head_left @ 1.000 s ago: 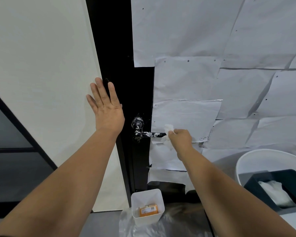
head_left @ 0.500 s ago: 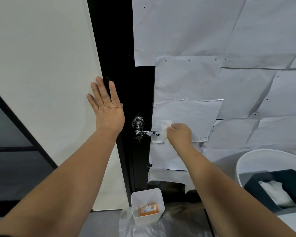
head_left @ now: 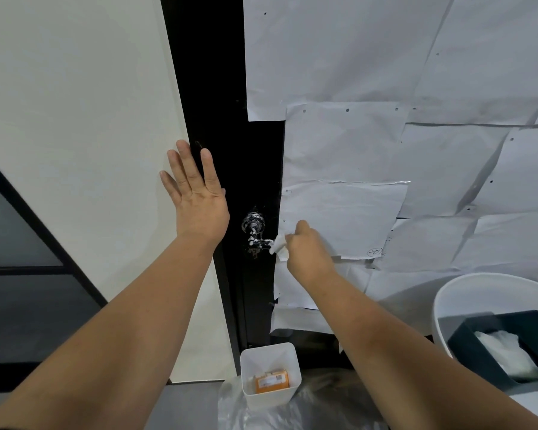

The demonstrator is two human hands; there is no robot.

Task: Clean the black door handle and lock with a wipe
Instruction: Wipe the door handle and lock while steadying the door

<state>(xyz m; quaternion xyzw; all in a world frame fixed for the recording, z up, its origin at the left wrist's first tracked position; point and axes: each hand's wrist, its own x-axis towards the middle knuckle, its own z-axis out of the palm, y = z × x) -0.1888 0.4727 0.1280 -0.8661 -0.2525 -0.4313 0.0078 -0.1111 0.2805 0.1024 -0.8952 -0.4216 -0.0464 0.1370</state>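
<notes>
Both your bare arms reach forward and up, hands at about the same height.

Your left hand (head_left: 198, 200) is flat, fingers straight and close together, pointing up, palm pressed against the surface ahead of you, with the forearm running up from the lower left. Your right hand (head_left: 305, 248) is curled, its back toward you, knuckles up, fingers and thumb pinching a crumpled white wipe (head_left: 278, 245) that sticks out to the left of the fist. Your right forearm stretches in from the lower right, wrist nearly straight.
</notes>
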